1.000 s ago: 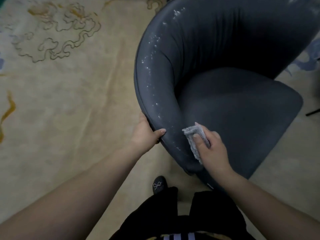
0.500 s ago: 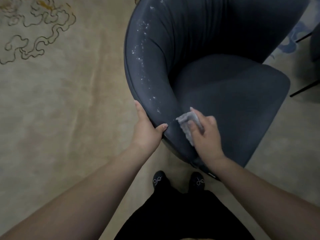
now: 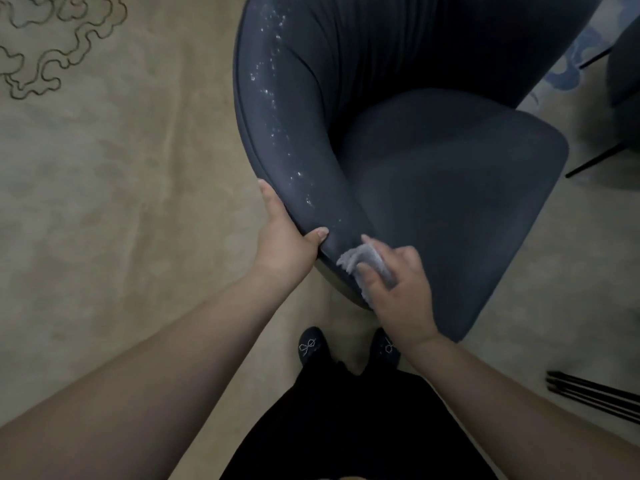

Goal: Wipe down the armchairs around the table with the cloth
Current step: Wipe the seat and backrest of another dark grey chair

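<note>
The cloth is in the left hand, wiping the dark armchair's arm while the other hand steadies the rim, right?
Not quite: the head view shows the cloth in the right hand; the left hand steadies the dark armchair by its rim.

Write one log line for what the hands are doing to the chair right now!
left hand: grips armchair rim | right hand: presses cloth on armrest end | white specks: on armrest
</note>
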